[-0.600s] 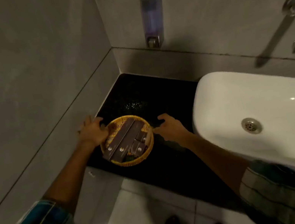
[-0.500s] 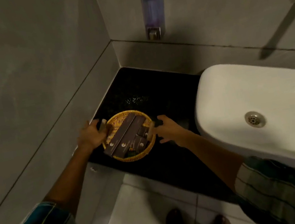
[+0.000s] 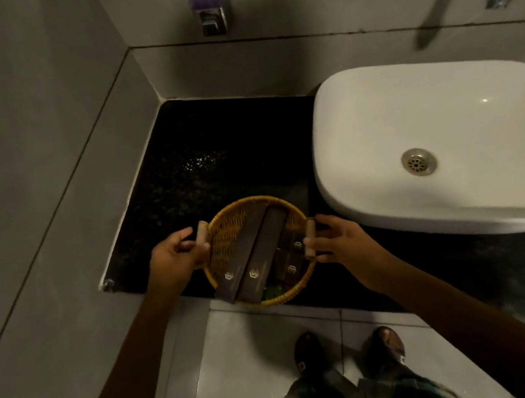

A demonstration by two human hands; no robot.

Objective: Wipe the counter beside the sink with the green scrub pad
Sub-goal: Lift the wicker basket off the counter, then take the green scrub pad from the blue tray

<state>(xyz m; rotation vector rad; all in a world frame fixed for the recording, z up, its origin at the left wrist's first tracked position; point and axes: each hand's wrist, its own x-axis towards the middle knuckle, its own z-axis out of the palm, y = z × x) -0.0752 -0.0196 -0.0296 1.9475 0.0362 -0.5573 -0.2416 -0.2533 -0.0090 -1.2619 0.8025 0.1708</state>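
1. Both hands, left (image 3: 173, 257) and right (image 3: 337, 238), are closed on the side handles of the wicker basket (image 3: 225, 236), at the desk (image 3: 188, 176) front edge.
2. A green patch (image 3: 273, 290) in the basket, between the hands and nearer the person, may be the scrub pad; mostly hidden under dark boxes (image 3: 256, 252).
3. The pad is probably light and soft; pinch an exposed edge.

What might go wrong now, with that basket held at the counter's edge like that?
1. The round yellow wicker basket overhangs the black counter's front edge; if the left hand or right hand loosens its grip on the handles, it may drop to the floor.
2. The long dark brown boxes stick out past its near rim and might slide out if it tilts.
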